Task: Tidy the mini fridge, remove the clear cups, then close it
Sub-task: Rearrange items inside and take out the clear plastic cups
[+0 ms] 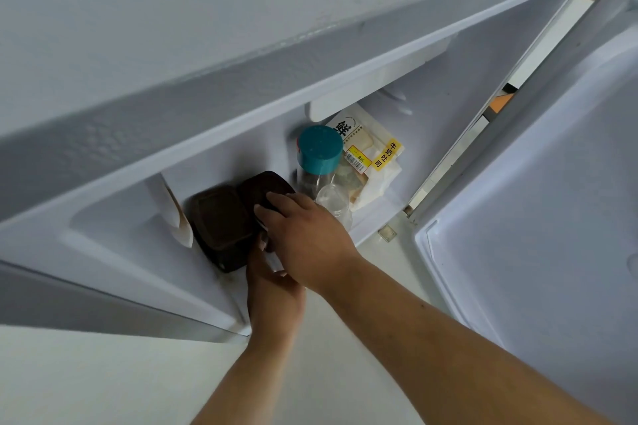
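The mini fridge [448, 134] stands open below me, its door [552, 217] swung out to the right. Two dark brown lidded containers sit side by side on its floor, one at the left [221, 224] and one to its right [266, 186]. My right hand [307, 235] lies over the lid of the right container. Partly hidden beneath that hand, my left hand [272, 297] grips the container's near side. A clear cup [332, 200] rests just right of my right hand, against a clear bottle with a teal cap [319, 148].
A bagged loaf of bread with a yellow label [373, 155] lies at the back right of the fridge. A white curved piece [179, 221] leans on the left inner wall. Pale floor [103, 383] shows below the fridge.
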The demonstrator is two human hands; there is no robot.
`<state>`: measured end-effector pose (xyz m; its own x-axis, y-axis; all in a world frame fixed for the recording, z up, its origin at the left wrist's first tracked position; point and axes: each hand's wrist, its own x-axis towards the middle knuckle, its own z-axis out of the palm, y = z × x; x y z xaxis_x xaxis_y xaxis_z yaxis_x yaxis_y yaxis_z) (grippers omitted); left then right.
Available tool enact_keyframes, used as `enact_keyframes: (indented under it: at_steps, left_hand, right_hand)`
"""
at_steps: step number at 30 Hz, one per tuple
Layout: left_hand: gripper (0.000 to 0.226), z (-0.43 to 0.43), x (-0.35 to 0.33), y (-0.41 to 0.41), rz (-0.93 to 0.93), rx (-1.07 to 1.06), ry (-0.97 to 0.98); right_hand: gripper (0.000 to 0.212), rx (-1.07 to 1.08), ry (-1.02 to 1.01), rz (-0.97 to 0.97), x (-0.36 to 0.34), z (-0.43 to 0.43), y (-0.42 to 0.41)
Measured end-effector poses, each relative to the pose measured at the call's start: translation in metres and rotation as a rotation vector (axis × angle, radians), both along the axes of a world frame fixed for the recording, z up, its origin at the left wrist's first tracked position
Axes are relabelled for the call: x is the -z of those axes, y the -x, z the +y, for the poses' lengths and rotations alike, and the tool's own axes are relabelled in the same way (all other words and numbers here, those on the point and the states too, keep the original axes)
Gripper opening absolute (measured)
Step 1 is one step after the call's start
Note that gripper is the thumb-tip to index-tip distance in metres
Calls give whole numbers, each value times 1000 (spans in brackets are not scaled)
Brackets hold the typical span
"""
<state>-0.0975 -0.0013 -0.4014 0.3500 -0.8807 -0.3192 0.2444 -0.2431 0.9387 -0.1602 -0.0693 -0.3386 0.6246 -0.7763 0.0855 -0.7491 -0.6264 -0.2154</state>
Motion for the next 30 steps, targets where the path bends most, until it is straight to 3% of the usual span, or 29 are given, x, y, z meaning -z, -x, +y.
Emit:
enact_keyframes:
  at_steps: [1, 2, 3, 4, 8, 11, 12, 14, 16, 17, 18, 19, 20, 21, 25, 27, 28, 29, 30]
  left_hand:
    - [59, 0, -5, 0, -167, -18, -88]
    - [54, 2, -3, 0, -511, -41, -115]
    - [52, -7, 1, 0, -872, 92, -93]
    - [51, -12, 5, 0, -1037, 95, -60]
    - [53, -20, 18, -5, -1184, 92, -136]
    - [54, 2, 31, -12, -1344, 282, 31]
    - [56, 7, 30, -9, -1178, 176, 111]
    - [65, 5, 13, -4, -647, -25, 44]
    - [58, 7, 14, -8, -900, 51, 53]
    - [53, 5, 22, -19, -1172, 159, 122]
    - [51, -2, 19, -21, -1171, 309, -10]
    - [50, -12, 22, -23, -1247, 249, -34]
    - [48, -10, 15, -15, -1172, 170, -159]
    - [47, -10, 17, -18, -1151, 127, -116]
    - [64, -2, 7, -8, -664, 140, -147]
    - [56, -5, 8, -7, -840, 98, -77]
    - [52, -5, 6, -7, -966, 223, -211]
    - [51, -12, 13, -10, -935, 260, -136]
    - [54, -13, 14, -6, -644, 192, -119]
  right_hand:
    - [65, 1, -3, 11, -1, 0, 0]
    - [67, -2, -6, 24, -2, 0, 0]
    - [68, -5, -5, 35, -2, -1, -1]
    - [68, -5, 0, 42, -3, -1, 0]
    - [65, -2, 14, 26, -3, 0, 2]
    - [62, 10, 28, 33, 1, 1, 2]
    - [61, 14, 26, 39, 2, 0, 1]
    - [60, 1, 4, 49, 4, -2, -1]
    - [58, 0, -23, 10, 4, -4, -4]
    - [56, 5, -24, -8, 3, -4, -5]
    - [54, 12, -17, -18, 2, -4, -7]
    - [52, 17, -7, -19, 2, -3, -7]
    - [52, 18, 0, -15, 2, -2, -8]
    - [52, 15, 5, -11, 2, -1, -8]
    - [48, -9, 27, 24, 1, -1, -4]
    - [44, -3, 43, 20, 2, 0, -1]
    - [42, 6, 50, 13, 1, 1, -1]
    - [41, 19, 55, 4, 1, 1, -1]
    - [41, 37, 56, -3, 0, 2, -2]
